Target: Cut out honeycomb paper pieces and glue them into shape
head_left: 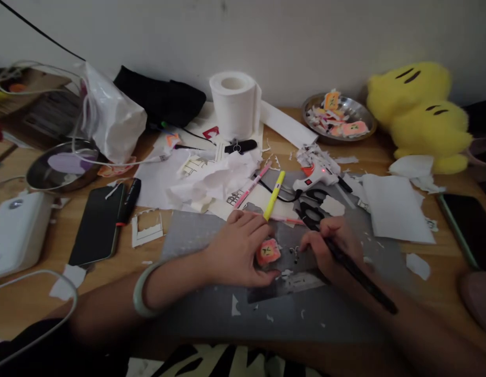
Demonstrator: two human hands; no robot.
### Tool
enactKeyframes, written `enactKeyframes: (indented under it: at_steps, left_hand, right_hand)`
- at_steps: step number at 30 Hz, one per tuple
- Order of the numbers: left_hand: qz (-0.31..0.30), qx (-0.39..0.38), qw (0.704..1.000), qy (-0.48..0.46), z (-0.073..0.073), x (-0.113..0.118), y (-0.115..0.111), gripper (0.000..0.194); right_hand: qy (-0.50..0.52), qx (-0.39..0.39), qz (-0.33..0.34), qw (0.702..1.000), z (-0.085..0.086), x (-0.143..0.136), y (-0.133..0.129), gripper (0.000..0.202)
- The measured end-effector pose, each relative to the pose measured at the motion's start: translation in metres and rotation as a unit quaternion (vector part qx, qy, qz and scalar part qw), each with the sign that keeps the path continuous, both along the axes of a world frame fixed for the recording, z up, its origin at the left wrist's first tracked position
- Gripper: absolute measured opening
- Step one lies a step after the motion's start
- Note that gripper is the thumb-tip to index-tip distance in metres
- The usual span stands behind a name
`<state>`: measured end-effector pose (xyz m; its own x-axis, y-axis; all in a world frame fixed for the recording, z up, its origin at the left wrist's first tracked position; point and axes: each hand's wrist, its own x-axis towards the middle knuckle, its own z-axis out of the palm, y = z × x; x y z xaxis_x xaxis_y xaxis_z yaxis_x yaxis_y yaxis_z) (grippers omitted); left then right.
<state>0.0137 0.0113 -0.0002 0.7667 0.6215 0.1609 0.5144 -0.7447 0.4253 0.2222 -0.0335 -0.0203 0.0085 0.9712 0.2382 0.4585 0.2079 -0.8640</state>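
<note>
My left hand [243, 248] is curled around a small orange-pink cutout [267, 252] with a yellow middle and dark marks, its ragged white edge showing between fingers and thumb. My right hand [337, 248] grips a slim black pen-like tool [361, 275], its rear end slanting back over the wrist. I cannot make out its tip. Under both hands lies a grey mat [196, 309], with a clear plastic strip [290, 285] and white paper scraps on it. Just beyond my right hand rest black-handled scissors [311, 212].
Beyond the hands lie a yellow highlighter [275, 193], a pink pen [251, 186], a white glue gun [316, 178] and crumpled paper [217, 178]. A toilet roll [235, 107], a metal bowl of scraps [363, 107] and yellow plush toys [427, 125] stand behind. Phones [97, 222] flank the mat.
</note>
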Motion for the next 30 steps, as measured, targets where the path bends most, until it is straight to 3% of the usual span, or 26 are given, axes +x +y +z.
enactKeyframes:
  at_steps: [3, 5, 9, 13, 15, 20, 30]
  left_hand:
    - [-0.003, 0.041, 0.999, 0.032, -0.003, 0.001, -0.003, 0.043]
    - [0.001, 0.047, 0.998, 0.050, -0.005, 0.002, -0.003, 0.038]
    - [-0.017, -0.017, 0.998, 0.061, -0.008, 0.003, 0.003, 0.031]
    - [-0.065, -0.093, 0.992, 0.049, -0.009, 0.003, 0.010, 0.032]
    - [-0.086, -0.111, 0.989, 0.052, -0.009, 0.003, 0.012, 0.032]
    - [-0.095, -0.115, 0.987, 0.054, -0.010, 0.002, 0.012, 0.032]
    - [-0.094, -0.100, 0.989, 0.045, -0.014, 0.002, 0.011, 0.031]
  right_hand:
    - [0.160, -0.025, 0.028, 0.986, -0.003, -0.008, -0.006, 0.017]
    - [0.202, -0.047, 0.071, 0.976, -0.004, -0.009, -0.008, 0.021]
    - [0.139, -0.076, 0.142, 0.977, 0.002, -0.002, -0.005, 0.031]
    - [0.002, -0.057, 0.142, 0.988, 0.020, 0.000, 0.002, 0.007]
    - [-0.030, -0.086, 0.137, 0.986, 0.024, -0.002, 0.003, 0.010]
    - [-0.024, -0.167, 0.160, 0.973, 0.014, -0.008, -0.003, 0.012]
    - [-0.110, -0.133, 0.174, 0.970, 0.012, -0.013, -0.002, 0.008]
